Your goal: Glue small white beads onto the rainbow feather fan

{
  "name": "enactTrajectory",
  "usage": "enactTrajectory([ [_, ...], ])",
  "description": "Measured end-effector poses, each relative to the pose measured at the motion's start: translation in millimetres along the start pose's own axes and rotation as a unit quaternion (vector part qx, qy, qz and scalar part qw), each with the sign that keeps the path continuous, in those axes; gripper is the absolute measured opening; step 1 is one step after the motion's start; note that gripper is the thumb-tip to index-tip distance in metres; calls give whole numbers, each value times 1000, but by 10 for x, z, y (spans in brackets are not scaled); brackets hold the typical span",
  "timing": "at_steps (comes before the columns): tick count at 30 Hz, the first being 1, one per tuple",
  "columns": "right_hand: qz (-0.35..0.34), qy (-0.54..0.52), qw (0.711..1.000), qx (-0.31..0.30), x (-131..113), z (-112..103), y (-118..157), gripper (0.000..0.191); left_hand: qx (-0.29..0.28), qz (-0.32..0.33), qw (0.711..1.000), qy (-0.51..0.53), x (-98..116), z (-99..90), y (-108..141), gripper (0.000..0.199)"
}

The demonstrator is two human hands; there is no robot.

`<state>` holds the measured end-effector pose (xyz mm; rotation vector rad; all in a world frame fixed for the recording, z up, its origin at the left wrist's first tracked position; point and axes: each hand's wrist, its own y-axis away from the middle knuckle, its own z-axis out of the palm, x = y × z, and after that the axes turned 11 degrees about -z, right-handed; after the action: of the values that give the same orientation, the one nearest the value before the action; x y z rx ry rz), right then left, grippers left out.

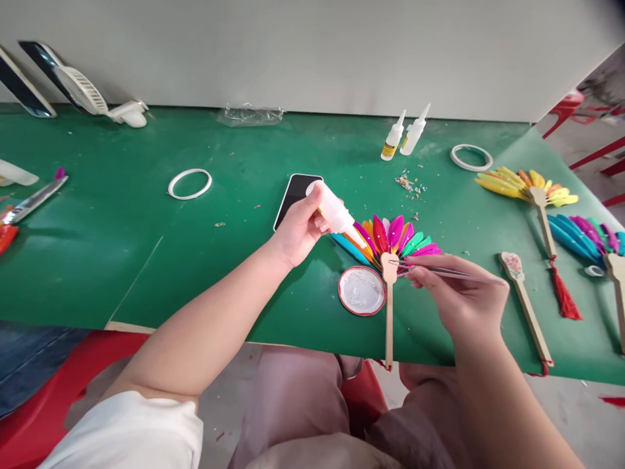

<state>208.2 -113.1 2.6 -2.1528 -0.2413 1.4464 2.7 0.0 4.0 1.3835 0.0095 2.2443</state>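
My left hand [303,228] is wrapped round a white glue bottle [333,210], its nozzle pointing down to the right over the feathers. Below it lies a fan [389,267] with multicoloured feathers and a wooden handle running to the table's front edge. Metal tweezers [449,272] are pinched in my right hand [454,286], their tips at the fan's wooden head. Whether the tips hold anything is too small to tell. A round white lid [362,290] with a red rim and tiny white beads sits left of the handle. Under my left hand is a phone [293,192], partly covered.
Two glue bottles [393,137] stand at the back near a tape roll [471,157]. A yellow feather fan [540,195], a blue and purple one [590,238] and a wooden handle [527,306] lie right. Another ring [189,184] and a small fan [81,88] are left.
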Motion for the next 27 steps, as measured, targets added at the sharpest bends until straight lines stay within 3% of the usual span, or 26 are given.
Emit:
enactTrajectory([
  [5,29,-129,989,73,-30,220,-28,8,65,60,994,-58,-24,1,-6,50],
  [12,63,-124,990,20,-85,427,27,7,162,152,970,-104,-24,-7,18,42],
  [18,42,-109,993,17,-35,402,50,8,170,214,936,-224,-12,52,163,46],
  [20,43,-106,993,15,-35,399,48,8,188,239,916,-263,-13,54,188,47],
  [27,61,-85,994,31,-50,425,43,7,227,364,792,-434,-5,19,222,44],
])
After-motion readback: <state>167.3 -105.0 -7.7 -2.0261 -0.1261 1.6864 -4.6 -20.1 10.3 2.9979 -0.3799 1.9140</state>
